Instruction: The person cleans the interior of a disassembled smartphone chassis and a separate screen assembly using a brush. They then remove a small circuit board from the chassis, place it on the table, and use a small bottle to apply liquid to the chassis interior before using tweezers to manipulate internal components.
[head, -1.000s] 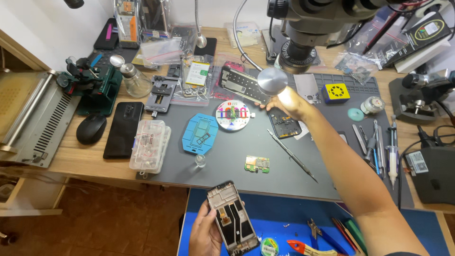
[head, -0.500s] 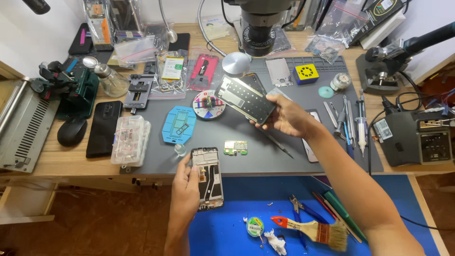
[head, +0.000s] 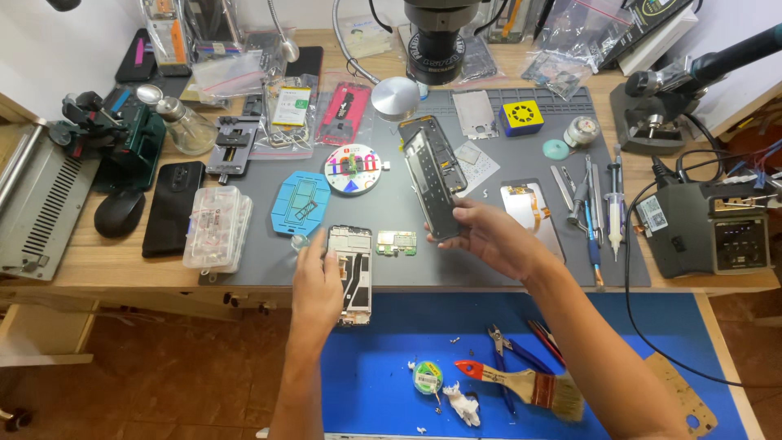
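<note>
A person at a cluttered repair bench works with both hands over the front edge of a grey work mat [head: 269, 261]. The left hand [head: 319, 281] is closed around an opened phone frame [head: 351, 273], fingers wrapped along its left side, the frame standing lengthwise with its bare inner side up and its lower end reaching past the mat's front edge over the blue mat [head: 391, 350] below. The right hand [head: 487, 232] grips the lower end of a dark phone panel [head: 430, 183] between thumb and fingers, so that most of the panel juts up and away from the palm, tilted toward the mat's centre. The two parts are held near each other but apart. Between them, flat on the grey mat, lies a small green circuit board [head: 397, 242], just beside the frame's upper right corner. A blue phone-shaped jig [head: 300, 204] rests left of the frame, and a round white parts dish [head: 352, 169] sits behind it. Tweezers and hand tools [head: 588, 200] line the mat's right edge. On the blue mat, near the right forearm, lie a red-handled brush [head: 521, 383] and a small roll of green tape [head: 427, 377].
</note>
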